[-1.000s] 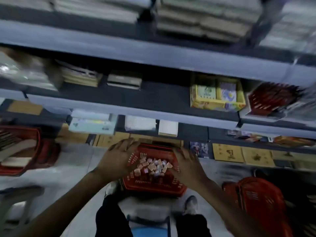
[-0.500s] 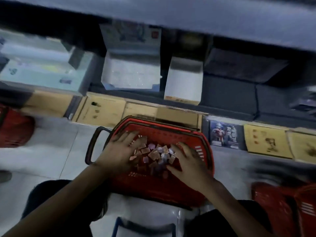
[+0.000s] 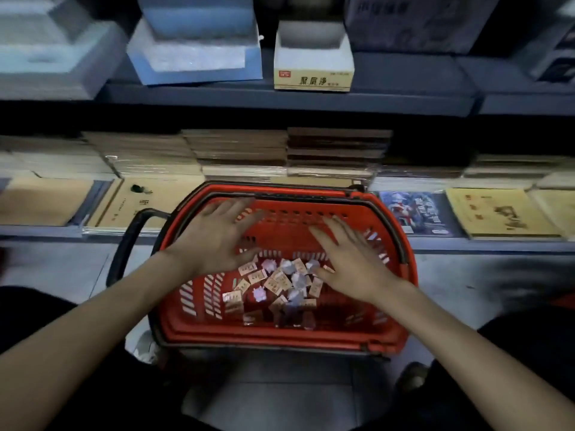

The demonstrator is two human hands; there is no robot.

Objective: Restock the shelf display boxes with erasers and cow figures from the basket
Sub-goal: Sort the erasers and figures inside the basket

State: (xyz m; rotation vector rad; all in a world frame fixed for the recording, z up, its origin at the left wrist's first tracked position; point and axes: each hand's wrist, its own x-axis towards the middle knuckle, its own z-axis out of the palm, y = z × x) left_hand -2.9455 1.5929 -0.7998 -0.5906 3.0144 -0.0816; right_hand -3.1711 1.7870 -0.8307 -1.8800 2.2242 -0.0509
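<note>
Head: both hands (image 3: 214,241) (image 3: 351,262) within basket (image 3: 311,194) rim

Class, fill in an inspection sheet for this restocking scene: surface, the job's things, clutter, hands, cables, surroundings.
Surface: grey floor; the basket stands on it, against the bottom shelf.
Job's things: erasers and pale figures lie mixed in the basket; yellow box and blue box sit on the shelf above.
Clutter: nothing seen.
Hands: left hand and right hand are spread flat over the basket, holding nothing.
Cables: nothing seen.
Surroundings: notebooks stacked behind the basket.
</note>
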